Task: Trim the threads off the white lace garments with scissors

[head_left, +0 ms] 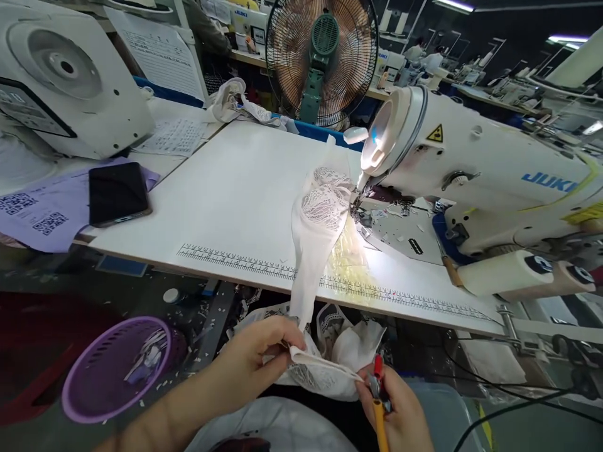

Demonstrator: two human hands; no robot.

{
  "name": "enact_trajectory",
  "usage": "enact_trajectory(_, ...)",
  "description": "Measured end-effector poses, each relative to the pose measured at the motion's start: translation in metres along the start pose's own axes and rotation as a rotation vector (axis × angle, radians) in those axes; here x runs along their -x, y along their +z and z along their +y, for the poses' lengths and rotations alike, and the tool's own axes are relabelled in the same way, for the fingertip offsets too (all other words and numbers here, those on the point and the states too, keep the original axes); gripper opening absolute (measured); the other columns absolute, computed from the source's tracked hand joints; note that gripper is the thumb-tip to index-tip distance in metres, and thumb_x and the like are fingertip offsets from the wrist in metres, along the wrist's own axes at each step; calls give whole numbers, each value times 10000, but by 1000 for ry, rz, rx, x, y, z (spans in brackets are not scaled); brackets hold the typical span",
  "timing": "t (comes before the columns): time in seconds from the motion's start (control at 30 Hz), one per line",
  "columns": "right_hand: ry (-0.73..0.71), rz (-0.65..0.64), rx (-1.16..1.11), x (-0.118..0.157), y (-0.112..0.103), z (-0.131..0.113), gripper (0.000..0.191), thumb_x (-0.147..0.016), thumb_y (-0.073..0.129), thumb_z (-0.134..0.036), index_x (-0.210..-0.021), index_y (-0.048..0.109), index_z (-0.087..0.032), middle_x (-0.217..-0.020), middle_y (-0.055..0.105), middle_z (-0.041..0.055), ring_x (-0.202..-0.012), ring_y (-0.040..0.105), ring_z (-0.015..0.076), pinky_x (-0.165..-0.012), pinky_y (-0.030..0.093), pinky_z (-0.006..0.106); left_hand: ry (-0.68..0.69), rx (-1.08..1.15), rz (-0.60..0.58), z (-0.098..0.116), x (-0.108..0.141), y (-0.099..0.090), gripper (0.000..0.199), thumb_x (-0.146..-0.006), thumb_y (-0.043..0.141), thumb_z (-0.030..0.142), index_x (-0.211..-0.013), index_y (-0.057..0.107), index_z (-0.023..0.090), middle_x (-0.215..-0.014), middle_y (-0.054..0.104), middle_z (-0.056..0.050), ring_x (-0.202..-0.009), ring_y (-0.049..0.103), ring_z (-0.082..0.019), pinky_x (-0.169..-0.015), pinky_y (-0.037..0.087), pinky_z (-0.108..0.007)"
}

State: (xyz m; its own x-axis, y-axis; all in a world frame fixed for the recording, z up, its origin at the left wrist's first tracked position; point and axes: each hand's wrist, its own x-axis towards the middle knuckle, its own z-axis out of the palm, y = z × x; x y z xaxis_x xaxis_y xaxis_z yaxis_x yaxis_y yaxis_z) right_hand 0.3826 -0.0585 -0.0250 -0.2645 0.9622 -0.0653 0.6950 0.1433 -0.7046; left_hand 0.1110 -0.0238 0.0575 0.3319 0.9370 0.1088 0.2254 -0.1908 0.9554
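White lace fabric (325,210) lies on the sewing table under the needle area of the sewing machine (475,150), and a strip of it hangs over the front edge. Below that edge my left hand (259,358) pinches the white fabric. My right hand (393,402) grips the fabric's other end between its fingertips and also holds a small cutting tool with yellow and red handles (379,408). Between the two hands the fabric edge is stretched. More white lace pieces (348,345) hang around and behind it, near my lap.
A black phone (117,193) lies on purple paper (47,210) at the left. Beyond the table (226,182) stands a large fan (323,63). A purple basket (117,370) is at lower left; thread cones (504,273) lie at the right.
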Motion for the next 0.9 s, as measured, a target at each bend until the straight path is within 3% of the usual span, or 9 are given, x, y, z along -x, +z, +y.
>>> enact_trajectory(0.13, 97, 127, -76, -2, -11, -12, 229, -824, 492, -392, -1034, 519, -306, -801, 590, 61, -659, 602, 277, -540, 497, 373, 129, -56, 7, -3, -2, 12, 252, -785, 391, 26, -838, 568, 197, -847, 638, -29, -787, 633, -146, -649, 520, -226)
enact_trajectory(0.2, 2, 106, -82, -6, -26, -22, 221, -784, 551, -373, -980, 520, -277, -814, 576, 62, -658, 583, 260, -543, 487, 361, 269, -235, 55, -8, -4, 20, 259, -809, 383, 19, -863, 552, 207, -835, 627, -19, -764, 610, -137, -661, 501, -229)
enact_trajectory(0.33, -210, -70, 57, -13, -52, -38, 268, -678, 652, -393, -821, 493, -232, -741, 556, 55, -606, 538, 243, -498, 453, 350, 469, -587, 130, -18, -7, 34, 249, -822, 413, 23, -948, 528, 203, -739, 546, -9, -610, 486, -119, -526, 397, -210)
enact_trajectory(0.53, -227, -136, 224, -18, -51, -36, 333, -703, 596, -483, -692, 376, -233, -619, 501, 25, -503, 462, 210, -429, 365, 327, 484, -597, 107, -27, -14, 41, 214, -849, 375, 40, -944, 495, 191, -752, 543, -25, -622, 492, -131, -536, 405, -223)
enact_trajectory(0.9, -247, -239, 207, -26, -46, -42, 441, -713, 571, -596, -666, 332, -229, -619, 473, -5, -524, 421, 167, -471, 280, 294, 460, -463, 15, -28, -12, 42, 228, -845, 368, 23, -933, 495, 190, -791, 578, -31, -681, 543, -138, -604, 457, -231)
